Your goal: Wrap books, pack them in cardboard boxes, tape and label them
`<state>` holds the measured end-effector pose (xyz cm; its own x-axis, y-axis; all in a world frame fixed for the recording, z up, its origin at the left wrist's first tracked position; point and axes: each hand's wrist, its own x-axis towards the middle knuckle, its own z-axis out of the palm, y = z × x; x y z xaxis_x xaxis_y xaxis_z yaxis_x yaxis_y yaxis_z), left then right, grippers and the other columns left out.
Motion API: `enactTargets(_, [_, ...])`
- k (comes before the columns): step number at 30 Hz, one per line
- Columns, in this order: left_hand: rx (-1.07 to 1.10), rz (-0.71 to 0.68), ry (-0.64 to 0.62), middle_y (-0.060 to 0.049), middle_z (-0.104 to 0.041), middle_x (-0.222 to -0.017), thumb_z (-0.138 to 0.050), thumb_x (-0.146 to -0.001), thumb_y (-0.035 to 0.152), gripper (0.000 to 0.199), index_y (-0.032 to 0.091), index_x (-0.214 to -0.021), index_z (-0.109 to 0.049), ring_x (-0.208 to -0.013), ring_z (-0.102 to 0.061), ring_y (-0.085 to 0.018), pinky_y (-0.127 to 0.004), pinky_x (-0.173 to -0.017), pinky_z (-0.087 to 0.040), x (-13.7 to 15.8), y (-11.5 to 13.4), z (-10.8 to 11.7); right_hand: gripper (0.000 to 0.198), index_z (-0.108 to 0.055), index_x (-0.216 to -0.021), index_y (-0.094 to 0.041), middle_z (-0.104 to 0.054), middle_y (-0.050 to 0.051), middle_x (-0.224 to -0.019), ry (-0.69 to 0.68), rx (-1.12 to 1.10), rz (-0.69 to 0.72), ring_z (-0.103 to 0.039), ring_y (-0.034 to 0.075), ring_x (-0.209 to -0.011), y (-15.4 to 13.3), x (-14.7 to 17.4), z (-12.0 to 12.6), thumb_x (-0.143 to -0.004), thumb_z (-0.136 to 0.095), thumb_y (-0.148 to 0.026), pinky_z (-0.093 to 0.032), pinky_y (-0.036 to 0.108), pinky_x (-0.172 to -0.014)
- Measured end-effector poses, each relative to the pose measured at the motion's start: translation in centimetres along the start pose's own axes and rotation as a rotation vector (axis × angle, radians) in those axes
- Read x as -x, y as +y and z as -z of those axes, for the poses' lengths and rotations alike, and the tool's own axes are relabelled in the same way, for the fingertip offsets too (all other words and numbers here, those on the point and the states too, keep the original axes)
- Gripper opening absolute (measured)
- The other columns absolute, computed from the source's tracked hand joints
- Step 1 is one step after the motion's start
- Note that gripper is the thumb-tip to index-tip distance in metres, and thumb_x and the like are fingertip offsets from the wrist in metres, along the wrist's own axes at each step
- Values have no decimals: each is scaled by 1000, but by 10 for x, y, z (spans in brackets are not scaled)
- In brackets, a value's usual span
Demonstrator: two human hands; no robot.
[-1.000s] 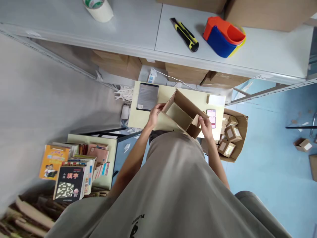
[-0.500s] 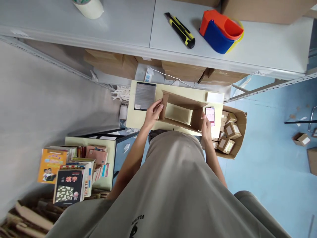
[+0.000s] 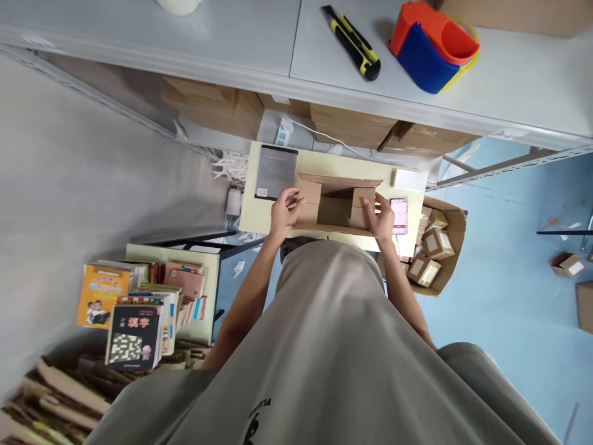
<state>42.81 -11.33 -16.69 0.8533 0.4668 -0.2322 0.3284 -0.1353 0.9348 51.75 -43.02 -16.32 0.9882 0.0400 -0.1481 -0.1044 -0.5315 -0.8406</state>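
Note:
A small brown cardboard box (image 3: 334, 213) lies on the pale yellow tabletop, its two short flaps folded inward and its middle uncovered. My left hand (image 3: 286, 213) holds the box's left end, thumb over the flap. At the right end, my right hand (image 3: 382, 217) grips the box with its thumb pressed on the other flap and its fingers curled round the outside. A dark grey book or flat package (image 3: 277, 172) lies beside my left hand. Just right of my right hand is a phone (image 3: 399, 216) with a lit screen.
Above the table runs a grey shelf (image 3: 222, 46) bearing a box cutter (image 3: 353, 43) and an orange-and-blue holder (image 3: 430, 49). A large carton (image 3: 456, 238) of small boxes stands at right. Stacked books (image 3: 134, 334) are at lower left, near flattened cardboard (image 3: 69, 389).
The box's two short end flaps have been folded inward. My right hand has shifted its thumb onto the right flap. The view has moved slightly.

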Motion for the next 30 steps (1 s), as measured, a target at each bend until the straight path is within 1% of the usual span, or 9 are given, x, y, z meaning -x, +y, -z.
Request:
enactTargets(4, [7, -44, -38, -18, -82, -142, -79, -96, 61, 49, 23, -127, -75, -124, -83, -31, -45, -107, -70, 13, 0, 28, 98, -73, -160, -21, -78, 25, -152, -68, -116, -53, -81, 38, -126, -3, 11, 23, -97, -72, -96, -71, 56, -104])
enactTargets(7, [-31, -84, -210, -18, -71, -165, -81, -91, 51, 53, 26, -138, -78, -152, -72, -36, -54, -119, -66, 28, 8, 59, 79, -78, -154, -31, -73, 19, -164, -158, -200, 24, -77, 38, -143, -5, 28, 58, -101, -73, -90, -69, 59, -114])
enactTargets(11, [-92, -132, -444, -13, -58, -182, -91, -86, 45, 75, 34, -159, -75, -176, -49, -41, -61, -134, -56, 40, 29, 74, 78, -83, -150, -39, -62, 10, -181, -418, -200, 146, -61, 43, -166, -15, 40, 84, -86, -95, -83, -61, 64, -128])
enactTargets(16, [-182, -211, -297, -15, -82, -144, -85, -103, 51, 43, 26, -137, -86, -140, -77, -35, -53, -126, -61, 25, 31, 37, 56, -90, -123, -31, -84, 13, -143, -213, -94, 152, -80, 35, -132, -18, 26, 52, -100, -81, -81, -74, 51, -102])
enactTargets(18, [-230, -208, -162, -14, -81, -133, -90, -98, 43, 52, 25, -147, -81, -122, -79, -30, -46, -113, -67, 14, 22, 24, 59, -87, -120, -29, -84, 12, -127, -105, -51, 125, -82, 29, -107, -12, 17, 37, -100, -79, -84, -76, 47, -91])
enactTargets(21, [-260, -215, -94, -13, -74, -141, -99, -88, 33, 96, 29, -175, -59, -106, -74, -24, -38, -100, -68, 0, 14, 18, 75, -76, -150, -32, -74, 13, -142, -27, 9, 108, -77, 23, -89, -4, 7, 28, -97, -81, -85, -76, 43, -81])
enactTargets(23, [-269, -243, -141, -13, -71, -148, -101, -87, 33, 107, 33, -181, -51, -100, -71, -21, -37, -99, -67, -6, 16, 20, 92, -62, -171, -35, -67, 15, -154, -46, 21, 127, -75, 22, -89, -1, 3, 29, -96, -82, -83, -77, 43, -81])
enactTargets(27, [-286, -266, -188, -13, -70, -145, -102, -88, 36, 92, 32, -171, -62, -99, -71, -23, -39, -96, -68, -9, 25, 30, 102, -50, -183, -39, -65, 15, -163, -133, -1, 183, -73, 23, -91, -4, 1, 41, -97, -82, -81, -78, 47, -90])
enactTargets(30, [-329, -271, -204, -12, -70, -139, -95, -96, 36, 59, 29, -152, -75, -104, -74, -25, -39, -96, -69, -2, 25, 30, 87, -67, -171, -39, -65, 13, -163, -169, -7, 200, -75, 22, -91, -6, 3, 47, -97, -83, -81, -78, 47, -91])
